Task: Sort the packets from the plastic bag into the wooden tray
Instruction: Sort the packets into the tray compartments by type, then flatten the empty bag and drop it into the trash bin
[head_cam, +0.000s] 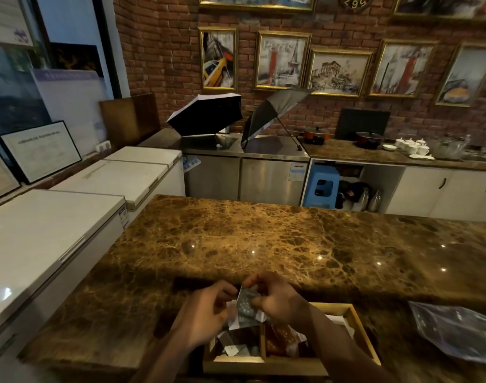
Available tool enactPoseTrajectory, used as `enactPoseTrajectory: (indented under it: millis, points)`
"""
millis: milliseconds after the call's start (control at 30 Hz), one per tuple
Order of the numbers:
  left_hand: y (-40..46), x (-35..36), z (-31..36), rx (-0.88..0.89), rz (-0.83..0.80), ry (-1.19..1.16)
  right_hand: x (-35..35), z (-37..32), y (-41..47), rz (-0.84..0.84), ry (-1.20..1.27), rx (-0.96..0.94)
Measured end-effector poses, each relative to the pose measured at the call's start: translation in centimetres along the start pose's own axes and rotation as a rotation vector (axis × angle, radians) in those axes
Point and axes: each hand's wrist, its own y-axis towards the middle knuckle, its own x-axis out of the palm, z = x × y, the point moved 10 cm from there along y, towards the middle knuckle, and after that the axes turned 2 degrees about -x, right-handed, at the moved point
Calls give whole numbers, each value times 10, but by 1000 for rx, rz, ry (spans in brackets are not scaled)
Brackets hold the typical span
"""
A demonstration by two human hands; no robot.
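Observation:
A wooden tray [359, 331] with compartments sits at the near edge of the marble counter. Its left compartment holds dark packets [237, 345], its middle one reddish-brown packets [283, 341]. Above the tray, my left hand [204, 313] and my right hand [277, 298] both pinch a grey patterned packet [246, 302], held upright between the fingertips. White packets show just beneath it. The clear plastic bag [454, 330] lies flat on the counter to the right of the tray.
The brown marble counter [264, 239] stretches ahead. White chest freezers [56, 230] stand along the left. Behind are steel cabinets with two open umbrellas [205, 111], pots and white cups on a back counter.

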Motion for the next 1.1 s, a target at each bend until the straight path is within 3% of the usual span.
enactPoseTrajectory:
  millis: [233, 467, 600, 767, 1100]
  points:
    - [-13, 2, -12, -43, -16, 180, 22, 2, -14, -5, -50, 67]
    - [-18, -1, 1, 80, 50, 389, 36, -17, -18, 0, -322, -90]
    - [-16, -2, 8, 113, 75, 360, 18, -21, -21, 86, -343, -128]
    - [-4, -2, 8, 72, 83, 286, -12, 3, -33, 140, -351, 4]
    - [27, 39, 51, -9, -19, 369, -87, 37, -65, 133, -355, 76]
